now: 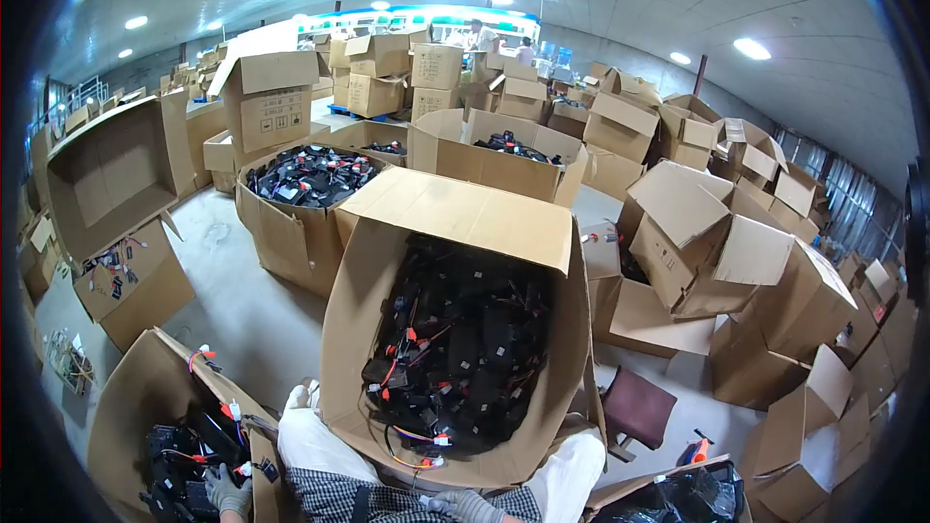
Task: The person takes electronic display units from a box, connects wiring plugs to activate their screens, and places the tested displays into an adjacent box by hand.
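My left hand (229, 492), in a grey glove, reaches into the lower-left carton (131, 397). Its fingers are closed against a black wired pack (198, 498) among several others; the hidden side of the grip does not show. Close to my lap, my right hand (470, 506) is gloved too, its fingers curled together. Whatever it may hold is too small to make out. Between my legs a large open carton (334, 358) leans towards me, filled with black packs (484, 349) that have coloured wires and red and white connectors.
At lower right stands a box with black plastic-wrapped contents (693, 496), beside an orange-handled tool (696, 451). A maroon stool (639, 407) is to the right. Ahead, another carton (295, 237) holds more packs. Stacked cartons (620, 126) surround the area, and people (482, 37) are far back.
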A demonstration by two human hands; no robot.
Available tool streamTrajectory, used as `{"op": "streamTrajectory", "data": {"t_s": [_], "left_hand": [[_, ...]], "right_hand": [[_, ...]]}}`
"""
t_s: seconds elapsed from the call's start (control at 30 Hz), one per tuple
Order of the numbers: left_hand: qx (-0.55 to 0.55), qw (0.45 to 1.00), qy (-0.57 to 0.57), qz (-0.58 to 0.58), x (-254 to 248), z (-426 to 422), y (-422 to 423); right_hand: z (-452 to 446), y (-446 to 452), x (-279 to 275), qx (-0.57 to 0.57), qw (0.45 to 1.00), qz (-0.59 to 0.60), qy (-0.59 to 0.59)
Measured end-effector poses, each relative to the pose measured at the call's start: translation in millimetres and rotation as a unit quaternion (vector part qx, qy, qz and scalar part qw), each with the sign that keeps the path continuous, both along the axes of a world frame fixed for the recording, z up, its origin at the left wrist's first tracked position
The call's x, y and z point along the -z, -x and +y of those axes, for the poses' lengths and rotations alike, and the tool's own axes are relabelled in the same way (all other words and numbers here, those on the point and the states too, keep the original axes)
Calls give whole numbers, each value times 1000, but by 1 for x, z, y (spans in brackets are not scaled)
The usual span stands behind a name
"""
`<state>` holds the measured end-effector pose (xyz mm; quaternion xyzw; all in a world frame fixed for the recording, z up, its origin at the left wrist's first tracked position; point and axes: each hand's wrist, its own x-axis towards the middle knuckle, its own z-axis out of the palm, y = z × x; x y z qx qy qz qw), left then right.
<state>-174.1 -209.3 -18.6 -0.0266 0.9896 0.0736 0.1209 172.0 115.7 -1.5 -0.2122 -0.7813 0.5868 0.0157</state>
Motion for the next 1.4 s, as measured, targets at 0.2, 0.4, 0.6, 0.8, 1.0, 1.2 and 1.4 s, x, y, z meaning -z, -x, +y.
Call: {"op": "streamTrajectory", "data": {"t_s": [0.2, 0.4, 0.6, 0.8, 1.0, 1.2, 1.4], "left_hand": [[-8, 1000, -3, -13, -11, 5, -4], [-12, 1000, -8, -15, -11, 5, -3], [16, 999, 22, 22, 12, -6, 8], [2, 1000, 6, 12, 10, -5, 7], [-18, 999, -14, -39, -16, 5, -1], [-9, 1000, -4, -18, -18, 9, -4], [84, 995, -48, -1, 0, 9, 0]], "right_hand": [[0, 0, 6, -7, 999, -47, -5], [-1, 4, -11, -6, 998, -56, 23], [0, 7, -13, -5, 999, -41, 24], [1, 9, -15, -2, 999, -40, 20], [-3, 8, -15, 4, 999, -36, 18], [2, 4, -23, 32, 999, -21, -8], [57, 8, 0, 243, 944, -150, -163]]}}
